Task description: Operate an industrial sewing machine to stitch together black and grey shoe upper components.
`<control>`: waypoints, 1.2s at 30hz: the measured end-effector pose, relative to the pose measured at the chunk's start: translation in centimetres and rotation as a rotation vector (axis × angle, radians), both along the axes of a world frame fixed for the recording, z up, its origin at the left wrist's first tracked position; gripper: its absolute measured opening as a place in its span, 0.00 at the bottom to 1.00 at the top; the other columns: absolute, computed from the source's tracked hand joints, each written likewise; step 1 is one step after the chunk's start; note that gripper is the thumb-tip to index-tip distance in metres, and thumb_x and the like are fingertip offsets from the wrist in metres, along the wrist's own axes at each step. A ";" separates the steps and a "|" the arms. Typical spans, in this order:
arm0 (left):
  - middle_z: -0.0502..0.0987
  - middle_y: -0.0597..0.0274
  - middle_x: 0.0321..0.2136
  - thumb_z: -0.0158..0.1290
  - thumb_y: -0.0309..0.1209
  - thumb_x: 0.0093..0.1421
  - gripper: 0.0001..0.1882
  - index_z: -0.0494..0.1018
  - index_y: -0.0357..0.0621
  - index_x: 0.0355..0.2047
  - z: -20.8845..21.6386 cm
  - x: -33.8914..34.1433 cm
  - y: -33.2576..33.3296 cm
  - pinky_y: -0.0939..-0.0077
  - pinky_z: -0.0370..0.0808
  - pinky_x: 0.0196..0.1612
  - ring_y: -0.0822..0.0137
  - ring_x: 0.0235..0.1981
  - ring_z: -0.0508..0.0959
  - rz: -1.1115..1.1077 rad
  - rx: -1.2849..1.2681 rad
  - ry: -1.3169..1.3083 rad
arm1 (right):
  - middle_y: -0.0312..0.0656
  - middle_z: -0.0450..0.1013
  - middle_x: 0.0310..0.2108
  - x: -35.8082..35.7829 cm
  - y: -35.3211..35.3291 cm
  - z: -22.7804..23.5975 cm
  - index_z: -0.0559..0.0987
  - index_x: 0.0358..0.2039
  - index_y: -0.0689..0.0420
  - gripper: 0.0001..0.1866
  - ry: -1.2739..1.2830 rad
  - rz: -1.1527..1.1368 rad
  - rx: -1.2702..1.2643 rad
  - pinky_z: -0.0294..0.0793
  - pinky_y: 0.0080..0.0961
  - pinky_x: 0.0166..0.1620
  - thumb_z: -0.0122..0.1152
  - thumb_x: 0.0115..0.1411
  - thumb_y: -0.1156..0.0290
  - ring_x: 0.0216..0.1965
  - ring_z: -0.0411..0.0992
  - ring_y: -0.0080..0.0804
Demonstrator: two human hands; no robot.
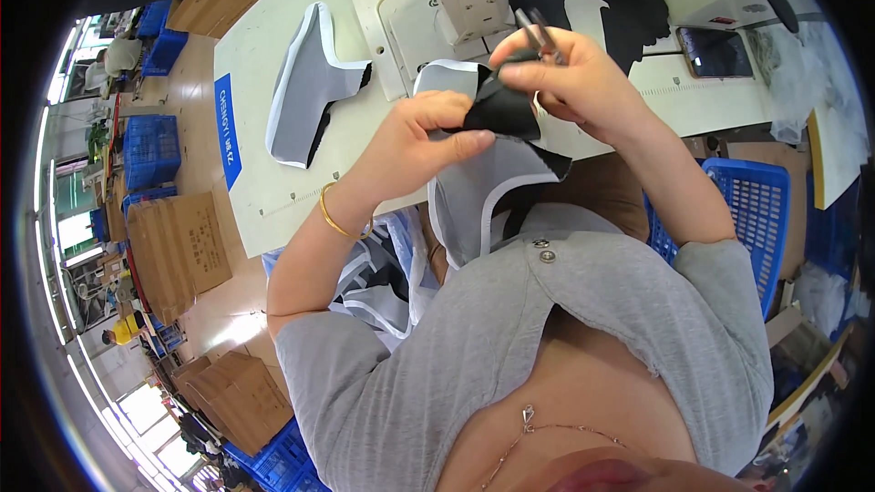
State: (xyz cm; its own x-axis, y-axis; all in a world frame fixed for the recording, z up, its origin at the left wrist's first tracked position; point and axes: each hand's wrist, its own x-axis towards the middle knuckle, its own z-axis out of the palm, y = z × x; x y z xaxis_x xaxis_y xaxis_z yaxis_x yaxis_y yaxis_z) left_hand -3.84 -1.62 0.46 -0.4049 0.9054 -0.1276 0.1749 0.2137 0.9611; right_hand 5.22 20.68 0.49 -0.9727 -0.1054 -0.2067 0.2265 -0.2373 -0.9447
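Observation:
Between my hands is a grey fabric piece (pixel 483 184) with white edging; part of it is folded up and shows its black side (pixel 504 114). My left hand (pixel 415 132) is closed on this piece, thumb over the fold. In my right hand (pixel 588 82) is a pair of thread snips (pixel 542 38), their metal ends pointing up past the fingers. The right thumb and forefinger also pinch at the black fabric's upper edge. Just beyond my hands stands a sewing machine (pixel 469 0). A similar grey piece (pixel 310 91) lies flat to its left.
Black cut pieces (pixel 624 5) lie on the white table (pixel 251 128) right of the machine, near a phone (pixel 715 52). A blue basket (pixel 756 210) stands at my right. More edged pieces (pixel 378 305) hang below the table's front edge. Cardboard boxes (pixel 178 251) stand at left.

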 end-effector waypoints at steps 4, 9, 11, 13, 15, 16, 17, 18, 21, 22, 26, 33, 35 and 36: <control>0.76 0.73 0.24 0.65 0.29 0.55 0.08 0.81 0.35 0.29 -0.1 0.7 0.3 0.84 0.67 0.32 0.81 0.27 0.69 0.298 -0.020 -0.244 | 0.35 0.76 0.24 1.0 -0.2 0.1 0.80 0.37 0.60 0.11 -0.086 -0.221 -0.017 0.56 0.15 0.19 0.66 0.58 0.67 0.23 0.66 0.11; 0.79 0.71 0.25 0.64 0.26 0.53 0.06 0.82 0.35 0.29 -1.0 1.5 0.8 0.85 0.68 0.33 0.80 0.28 0.72 0.366 0.066 -0.170 | 0.31 0.74 0.23 1.7 -0.7 0.2 0.82 0.33 0.60 0.08 0.005 -0.026 0.346 0.65 0.15 0.29 0.67 0.55 0.70 0.26 0.65 0.11; 0.80 0.68 0.29 0.62 0.24 0.55 0.06 0.82 0.35 0.32 -0.6 1.2 0.9 0.84 0.70 0.35 0.79 0.31 0.74 0.287 0.053 0.117 | 0.31 0.74 0.24 1.9 -1.2 -1.2 0.82 0.34 0.61 0.07 0.138 -0.071 0.352 0.67 0.16 0.32 0.65 0.57 0.73 0.28 0.67 0.13; 0.80 0.66 0.30 0.60 0.24 0.56 0.06 0.81 0.34 0.33 -0.4 0.0 0.4 0.84 0.70 0.36 0.77 0.33 0.75 0.250 0.081 -0.055 | 0.34 0.76 0.29 2.4 -0.8 -0.9 0.81 0.37 0.62 0.08 0.341 -0.033 0.465 0.72 0.19 0.38 0.61 0.55 0.82 0.35 0.73 0.22; 0.80 0.62 0.32 0.55 0.25 0.60 0.07 0.80 0.33 0.35 1.2 -1.9 0.1 0.81 0.72 0.39 0.74 0.37 0.77 0.145 0.024 -0.325 | 0.36 0.76 0.31 2.5 -0.3 -0.8 0.82 0.37 0.60 0.10 0.489 0.031 0.508 0.72 0.20 0.38 0.61 0.53 0.83 0.35 0.74 0.25; 0.80 0.62 0.32 0.55 0.25 0.60 0.07 0.80 0.33 0.35 1.7 -2.0 0.2 0.81 0.72 0.39 0.74 0.37 0.77 0.147 0.023 -0.328 | 0.38 0.76 0.33 2.5 -0.2 -0.9 0.82 0.37 0.58 0.13 0.635 0.094 0.551 0.73 0.22 0.38 0.61 0.51 0.84 0.36 0.75 0.29; 0.79 0.63 0.32 0.53 0.25 0.61 0.08 0.80 0.34 0.35 1.9 -2.0 0.4 0.80 0.70 0.40 0.74 0.36 0.75 0.068 -0.012 -0.246 | 0.38 0.76 0.35 2.4 -0.6 -1.3 0.83 0.36 0.55 0.17 0.679 0.070 0.609 0.74 0.26 0.38 0.62 0.45 0.87 0.36 0.75 0.34; 0.78 0.64 0.32 0.51 0.25 0.61 0.08 0.80 0.35 0.34 2.0 -1.9 0.5 0.79 0.69 0.42 0.74 0.35 0.73 -0.011 -0.044 -0.162 | 0.38 0.76 0.35 2.4 -0.7 -1.2 0.83 0.36 0.55 0.17 0.678 0.071 0.609 0.74 0.26 0.38 0.62 0.45 0.87 0.36 0.75 0.34; 0.78 0.65 0.29 0.55 0.25 0.59 0.05 0.79 0.36 0.32 2.1 -1.6 0.8 0.78 0.68 0.40 0.73 0.32 0.73 -0.112 -0.011 0.133 | 0.37 0.76 0.34 2.3 -0.9 -1.2 0.82 0.34 0.55 0.18 0.813 0.063 0.761 0.74 0.29 0.37 0.61 0.42 0.87 0.36 0.74 0.35; 0.78 0.65 0.28 0.57 0.25 0.58 0.04 0.79 0.37 0.31 2.2 -1.6 0.9 0.77 0.67 0.40 0.72 0.31 0.72 -0.152 0.030 0.200 | 0.36 0.76 0.34 2.3 -0.9 -1.3 0.82 0.34 0.54 0.19 0.823 0.052 0.769 0.73 0.30 0.37 0.61 0.40 0.87 0.36 0.74 0.36; 0.77 0.66 0.25 0.61 0.26 0.55 0.03 0.80 0.40 0.29 2.5 -1.5 1.1 0.74 0.65 0.42 0.70 0.29 0.72 -0.205 0.063 0.573 | 0.38 0.77 0.34 2.3 -0.7 -1.3 0.81 0.34 0.55 0.18 0.839 0.054 0.791 0.74 0.31 0.37 0.62 0.41 0.87 0.36 0.75 0.38; 0.77 0.67 0.23 0.64 0.26 0.51 0.05 0.78 0.41 0.26 2.9 -0.4 1.5 0.74 0.63 0.43 0.69 0.27 0.72 -0.110 0.016 0.551 | 0.47 0.77 0.24 1.0 0.4 0.8 0.79 0.33 0.61 0.09 0.586 0.092 0.756 0.74 0.33 0.33 0.60 0.60 0.68 0.27 0.77 0.42; 0.77 0.67 0.23 0.64 0.26 0.50 0.05 0.78 0.41 0.25 2.9 -0.2 1.8 0.73 0.63 0.43 0.69 0.27 0.71 -0.094 -0.002 0.590 | 0.47 0.75 0.22 0.6 0.5 1.2 0.79 0.32 0.62 0.10 0.615 0.168 0.848 0.73 0.33 0.33 0.61 0.59 0.67 0.26 0.76 0.43; 0.76 0.67 0.22 0.65 0.27 0.49 0.06 0.78 0.41 0.25 2.8 -0.1 1.9 0.73 0.63 0.42 0.69 0.27 0.71 -0.081 -0.009 0.610 | 0.48 0.74 0.20 0.4 0.5 1.4 0.79 0.30 0.62 0.11 0.645 0.252 0.937 0.73 0.34 0.32 0.62 0.58 0.65 0.25 0.75 0.43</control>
